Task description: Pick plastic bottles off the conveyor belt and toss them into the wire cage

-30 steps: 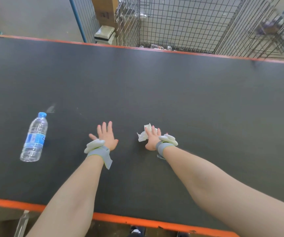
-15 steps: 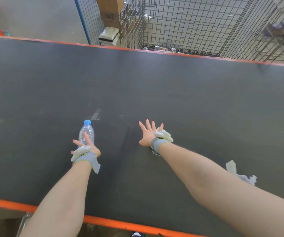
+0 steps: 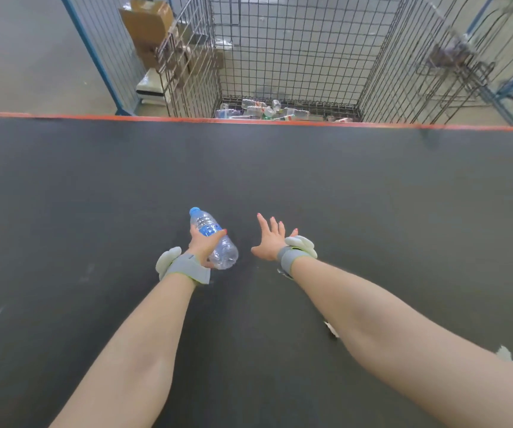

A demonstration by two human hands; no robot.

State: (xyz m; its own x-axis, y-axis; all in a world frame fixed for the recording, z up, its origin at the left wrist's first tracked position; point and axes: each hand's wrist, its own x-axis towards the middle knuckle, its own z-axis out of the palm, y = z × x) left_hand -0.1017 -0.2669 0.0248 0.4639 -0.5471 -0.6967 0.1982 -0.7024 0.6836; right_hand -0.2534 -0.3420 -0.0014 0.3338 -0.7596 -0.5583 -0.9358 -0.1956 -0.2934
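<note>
A person's left hand (image 3: 202,246) grips a clear plastic bottle (image 3: 208,226) around its middle, fingers and thumb curled round it, while the right hand (image 3: 269,242) hovers just beside it, fingers spread and holding nothing. The bottle is held over the dark conveyor belt (image 3: 341,186), apparently lifted clear of it, and lies slantwise in the grip. Its blue cap points ahead and slightly left, and its base sits back by the wrist. The wire cage (image 3: 289,57) stands well ahead of both hands, past the belt's far orange edge (image 3: 156,118) and a little right of the left hand, with other bottles (image 3: 261,111) already on its floor. Judging by the grip, the toss falls to the left hand, forward and slightly rightward across the belt.
</note>
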